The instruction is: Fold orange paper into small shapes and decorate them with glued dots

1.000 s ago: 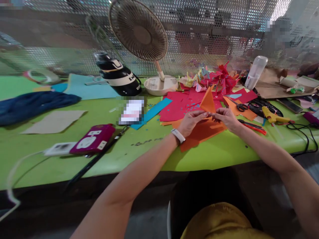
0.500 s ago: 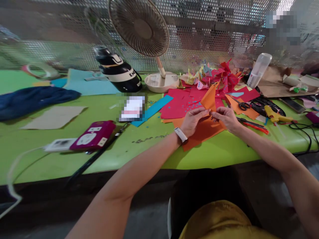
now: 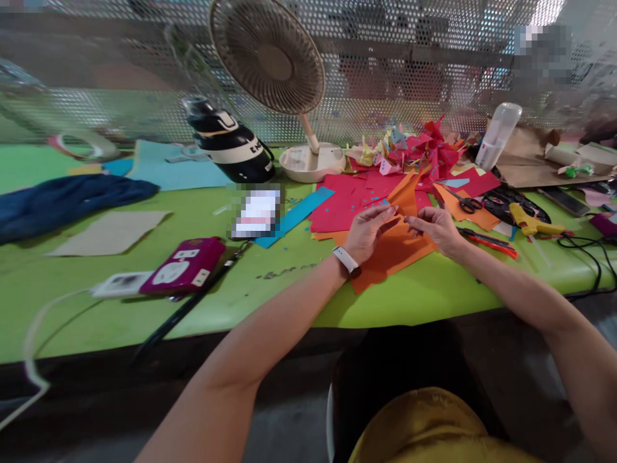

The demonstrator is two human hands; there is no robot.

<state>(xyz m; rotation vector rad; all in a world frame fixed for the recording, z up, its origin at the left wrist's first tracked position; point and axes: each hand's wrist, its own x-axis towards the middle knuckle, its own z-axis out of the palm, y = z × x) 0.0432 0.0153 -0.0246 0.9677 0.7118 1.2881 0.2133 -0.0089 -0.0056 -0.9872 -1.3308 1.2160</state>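
Observation:
Between my hands stands a piece of folded orange paper (image 3: 405, 195), its pointed top tilted up and to the right. My left hand (image 3: 367, 233), with a white-banded watch on the wrist, pinches its lower left edge between thumb and fingers. My right hand (image 3: 438, 230) is closed at the paper's lower right edge, thumb against fingertips; the exact grip there is small and partly hidden. Under both hands lies a flat orange sheet (image 3: 385, 263), and behind it are red sheets (image 3: 332, 209) strewn with small blue bits.
Folded red paper shapes (image 3: 436, 151) are heaped behind. On the right lie black scissors (image 3: 468, 204), a red cutter (image 3: 491, 244) and a yellow glue gun (image 3: 527, 222). On the left are a phone (image 3: 258, 212), a purple power bank (image 3: 186, 265), a bottle (image 3: 231, 145) and a fan (image 3: 277, 61).
My hands have drawn slightly apart; the left fingers have moved up and left along the orange paper. The paper's tip leans lower and further right.

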